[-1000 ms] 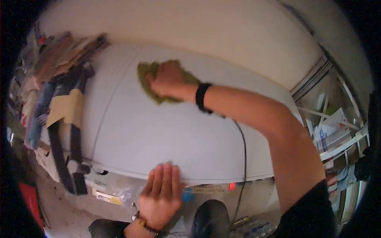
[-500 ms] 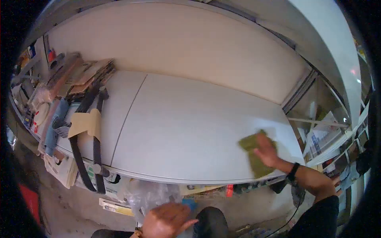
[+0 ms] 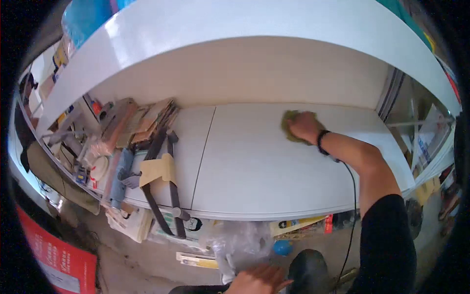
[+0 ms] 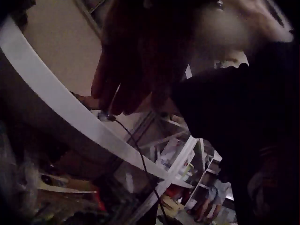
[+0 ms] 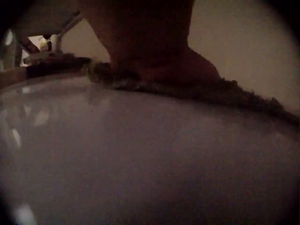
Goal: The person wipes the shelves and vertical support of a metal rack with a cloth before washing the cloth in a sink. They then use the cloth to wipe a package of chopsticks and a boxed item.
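Note:
On the white shelf board (image 3: 264,171), a green fuzzy cloth (image 3: 287,126) lies toward the back right. My right hand (image 3: 304,128) presses down on it, with the arm stretched forward. Seen from the right wrist, the cloth (image 5: 243,97) forms a thin layer between the hand (image 5: 154,61) and the smooth surface. Low in the head view, my left hand (image 3: 258,281) hovers over the lap in front of the shelf, holding nothing. Its dark, extended fingers (image 4: 126,89) show in the left wrist view.
Cardboard pieces (image 3: 154,120), a blue-grey roll (image 3: 121,176) and a dark strapped item with tan paper (image 3: 157,170) crowd the shelf's left end. An upper white shelf (image 3: 264,22) arches overhead. A black cable (image 3: 353,210) hangs from the right wrist. Plastic bags (image 3: 240,240) sit below.
The right hand swept the cloth to the near right, then back and leftward to the rear of the board. My left hand left the shelf's front edge and dropped toward the lap. The view shifted.

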